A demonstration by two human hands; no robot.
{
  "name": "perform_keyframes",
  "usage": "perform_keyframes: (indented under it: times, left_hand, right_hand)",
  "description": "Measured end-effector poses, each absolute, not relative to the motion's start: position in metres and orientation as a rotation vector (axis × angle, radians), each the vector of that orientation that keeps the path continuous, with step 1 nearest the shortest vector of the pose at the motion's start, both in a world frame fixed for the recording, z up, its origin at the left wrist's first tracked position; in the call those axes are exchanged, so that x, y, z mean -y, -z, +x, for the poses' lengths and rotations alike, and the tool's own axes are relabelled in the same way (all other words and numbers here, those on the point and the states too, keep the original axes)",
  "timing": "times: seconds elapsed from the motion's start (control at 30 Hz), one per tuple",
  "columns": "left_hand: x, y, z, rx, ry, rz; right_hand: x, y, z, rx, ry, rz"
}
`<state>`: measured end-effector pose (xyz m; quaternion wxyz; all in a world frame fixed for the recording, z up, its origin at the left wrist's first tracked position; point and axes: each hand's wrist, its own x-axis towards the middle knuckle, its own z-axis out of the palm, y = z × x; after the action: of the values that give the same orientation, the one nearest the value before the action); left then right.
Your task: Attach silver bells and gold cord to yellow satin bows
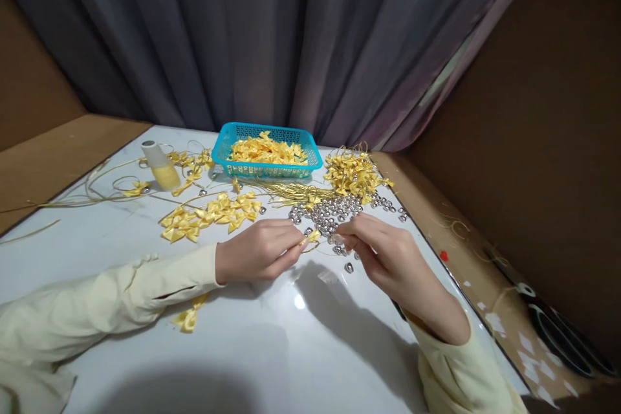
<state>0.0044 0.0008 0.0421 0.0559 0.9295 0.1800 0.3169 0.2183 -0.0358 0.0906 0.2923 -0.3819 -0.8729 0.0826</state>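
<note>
A stray bow [188,319] lies by the left sleeve [97,301]. Over the table [272,349], the left hand [257,250] pinches a small bow [313,237]. The right hand [383,253] has its fingers pressed together beside it, near the silver bells [330,209].

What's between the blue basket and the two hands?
Head view: a bundle of gold cords, then a heap of silver bells, short of the left hand, pinching a yellow bow, and right hand.
</note>
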Motion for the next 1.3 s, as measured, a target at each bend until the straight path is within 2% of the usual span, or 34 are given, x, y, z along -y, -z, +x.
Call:
perform_keyframes:
  times: [0.2, 1.3]
  left_hand:
    - [-0.0005, -0.0429, 0.0037, -0.445, -0.944, 2.987]
    - [0.0017, -0.0397, 0.0075, -0.291, -0.844, 3.126]
  right_hand:
    - [0.0404, -0.0888, 0.2118, 2.467, -0.077, -1.063]
    - [0.0400, -0.0879, 0.2107, 2.561, 0.001, -1.052]
